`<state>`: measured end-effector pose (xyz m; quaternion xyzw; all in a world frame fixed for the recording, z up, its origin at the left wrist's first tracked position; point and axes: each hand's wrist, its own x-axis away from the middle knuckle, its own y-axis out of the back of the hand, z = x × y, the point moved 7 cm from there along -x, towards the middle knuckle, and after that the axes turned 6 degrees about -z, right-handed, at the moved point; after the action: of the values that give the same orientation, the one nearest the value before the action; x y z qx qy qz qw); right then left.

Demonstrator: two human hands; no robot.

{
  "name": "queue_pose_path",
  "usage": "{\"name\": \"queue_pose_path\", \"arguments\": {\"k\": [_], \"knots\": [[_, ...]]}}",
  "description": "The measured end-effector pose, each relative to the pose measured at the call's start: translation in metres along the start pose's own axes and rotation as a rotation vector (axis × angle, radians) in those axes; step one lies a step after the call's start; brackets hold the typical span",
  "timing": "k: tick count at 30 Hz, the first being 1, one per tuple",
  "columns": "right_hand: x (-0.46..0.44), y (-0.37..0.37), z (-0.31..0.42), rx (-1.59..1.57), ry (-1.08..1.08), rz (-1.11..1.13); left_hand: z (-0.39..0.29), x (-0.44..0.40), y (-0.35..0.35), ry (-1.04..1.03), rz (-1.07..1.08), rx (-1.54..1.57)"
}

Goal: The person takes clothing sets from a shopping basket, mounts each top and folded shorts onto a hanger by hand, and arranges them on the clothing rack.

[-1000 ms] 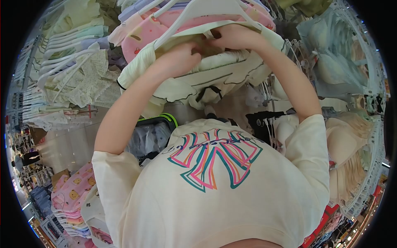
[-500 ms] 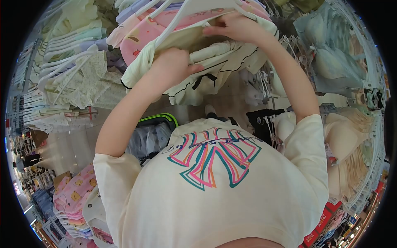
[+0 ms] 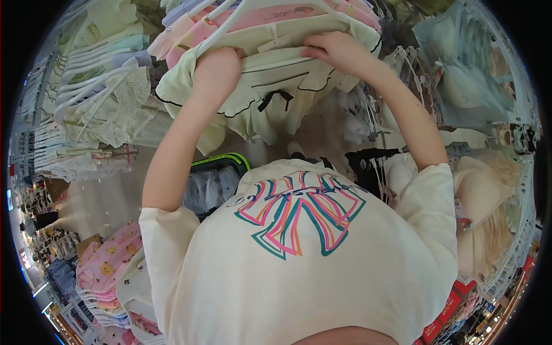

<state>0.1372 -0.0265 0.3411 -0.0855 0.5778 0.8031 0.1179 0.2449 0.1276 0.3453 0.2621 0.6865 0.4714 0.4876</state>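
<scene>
A cream garment (image 3: 270, 86) with black wavy trim and a small black bow hangs on a white hanger (image 3: 232, 24) at the top centre. My left hand (image 3: 217, 72) is closed on the left side of its neckline, fingertips hidden inside the cloth. My right hand (image 3: 339, 52) pinches the neckline's upper edge on the right. Between the hands, a pale label (image 3: 275, 43) shows inside the neck. Pink printed garments (image 3: 190, 34) hang just behind.
Pale garments on white hangers (image 3: 109, 109) fill the left. Light blue bras (image 3: 460, 75) and beige bras (image 3: 480, 190) hang on the right. A black case with a green rim (image 3: 233, 158) stands below the garment. Pink bear-print clothes (image 3: 109, 261) lie lower left.
Both hands have moved from inside the neck opening to its edge. The neckline now lies flatter, its label shows, and the front with the bow faces me more fully.
</scene>
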Motion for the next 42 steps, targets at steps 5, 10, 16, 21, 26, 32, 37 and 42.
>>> {"name": "queue_pose_path", "arguments": {"k": [5, 10, 16, 21, 26, 32, 37, 42], "knots": [[-0.007, 0.008, 0.002, 0.072, 0.053, -0.164, -0.003, -0.012, 0.005, 0.002, 0.07, 0.038], [-0.021, 0.019, 0.003, 0.014, 0.076, -0.368, -0.005, -0.013, 0.02, -0.044, 0.046, 0.274], [-0.036, 0.009, 0.007, 0.258, -0.084, -0.049, 0.003, -0.013, 0.011, 0.045, -0.06, -0.032], [-0.021, 0.01, 0.03, 0.192, 0.265, -0.456, -0.007, -0.017, 0.021, -0.097, -0.289, -0.096], [-0.013, -0.028, 0.013, 0.235, -0.045, 0.196, -0.015, 0.001, -0.007, -0.214, 0.042, -0.082], [-0.014, -0.009, 0.02, 0.248, 0.127, 0.007, -0.022, 0.0, 0.003, -0.241, 0.098, -0.014], [-0.012, -0.002, 0.029, 0.277, 0.022, 0.031, -0.023, 0.003, 0.01, -0.216, 0.13, 0.075], [0.03, 0.075, 0.045, 0.342, 0.404, -0.845, -0.013, 0.024, 0.098, -0.418, -0.552, 0.194]]}}
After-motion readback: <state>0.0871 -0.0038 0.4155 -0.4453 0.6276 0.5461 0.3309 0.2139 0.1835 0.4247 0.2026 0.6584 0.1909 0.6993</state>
